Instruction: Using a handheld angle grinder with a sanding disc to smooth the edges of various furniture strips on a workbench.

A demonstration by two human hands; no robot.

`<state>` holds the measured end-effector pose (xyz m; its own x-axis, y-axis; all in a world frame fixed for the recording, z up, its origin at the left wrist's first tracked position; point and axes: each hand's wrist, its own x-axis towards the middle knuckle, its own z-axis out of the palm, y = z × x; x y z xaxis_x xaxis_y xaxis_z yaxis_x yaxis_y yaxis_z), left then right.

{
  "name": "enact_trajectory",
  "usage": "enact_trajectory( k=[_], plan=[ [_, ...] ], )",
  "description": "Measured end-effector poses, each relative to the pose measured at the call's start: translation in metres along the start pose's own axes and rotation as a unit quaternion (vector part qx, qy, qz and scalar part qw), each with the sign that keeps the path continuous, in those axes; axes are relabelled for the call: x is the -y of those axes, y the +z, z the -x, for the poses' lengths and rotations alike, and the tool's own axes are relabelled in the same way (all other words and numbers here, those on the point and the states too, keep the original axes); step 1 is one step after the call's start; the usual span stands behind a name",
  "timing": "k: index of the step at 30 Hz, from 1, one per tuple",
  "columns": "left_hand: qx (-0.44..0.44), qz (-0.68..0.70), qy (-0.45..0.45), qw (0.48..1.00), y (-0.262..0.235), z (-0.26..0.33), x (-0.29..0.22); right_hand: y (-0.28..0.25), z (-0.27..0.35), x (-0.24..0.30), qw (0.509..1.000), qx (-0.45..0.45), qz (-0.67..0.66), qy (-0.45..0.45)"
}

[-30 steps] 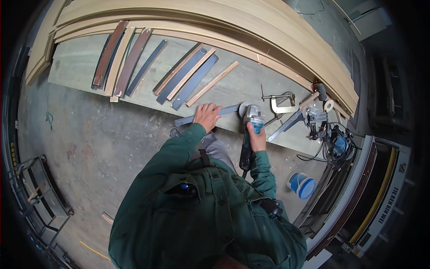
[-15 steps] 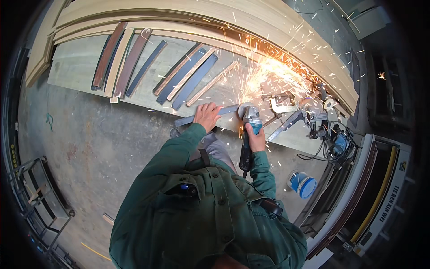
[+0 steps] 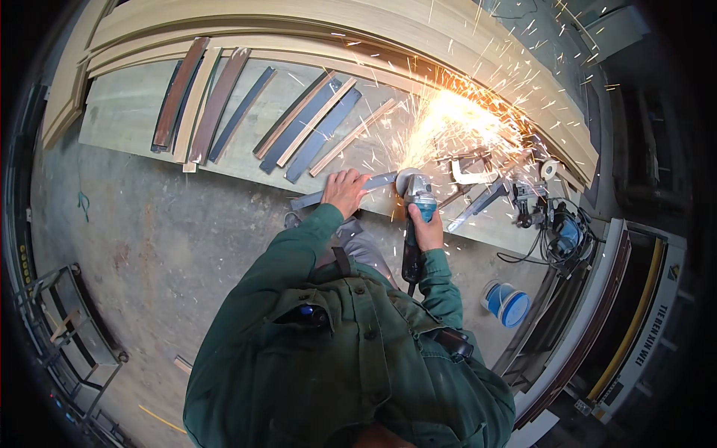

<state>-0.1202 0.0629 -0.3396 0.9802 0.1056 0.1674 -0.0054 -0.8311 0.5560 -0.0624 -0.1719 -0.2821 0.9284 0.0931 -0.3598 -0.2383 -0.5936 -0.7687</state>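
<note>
My left hand [image 3: 344, 193] is closed over a flat grey bar [image 3: 308, 200], pressing it at the front edge of the bench. In my right hand [image 3: 428, 230] is an angle grinder [image 3: 420, 193], its fingers wrapped round the blue and black body. The grinder's disc [image 3: 407, 181] meets the bar's right end. Bright sparks [image 3: 463, 119] spray from there toward the far right and hide part of what lies behind. Just beyond my left hand lie a dark grey strip [image 3: 323, 136] and a thin wooden strip [image 3: 353, 137].
More brown, wooden and dark strips [image 3: 219, 104] lie across the bench [image 3: 119, 104]. Long timber boards [image 3: 299, 19] run behind it. To the right are a clamp [image 3: 469, 176], a corded blue power tool [image 3: 567, 237] and a blue-white bucket [image 3: 508, 305]. A metal cart [image 3: 82, 336] stands at left.
The spark spray is brighter and denser. Both hands, the bar and the grinder stay in nearly the same place.
</note>
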Motion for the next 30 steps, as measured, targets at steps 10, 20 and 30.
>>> enact_trajectory(
  k=[10, 20, 30],
  plan=[
    [0.005, -0.002, -0.009, 1.000, -0.002, 0.000, -0.004, 0.004, 0.003, 0.019, 1.000, 0.022, 0.006, -0.015],
    [0.023, -0.010, -0.005, 1.000, -0.001, 0.001, -0.001, -0.004, -0.004, 0.001, 1.000, -0.008, -0.014, -0.019],
    [0.011, -0.004, -0.007, 1.000, -0.005, -0.001, -0.006, 0.002, 0.000, 0.007, 0.999, 0.016, 0.007, -0.027]
  ],
)
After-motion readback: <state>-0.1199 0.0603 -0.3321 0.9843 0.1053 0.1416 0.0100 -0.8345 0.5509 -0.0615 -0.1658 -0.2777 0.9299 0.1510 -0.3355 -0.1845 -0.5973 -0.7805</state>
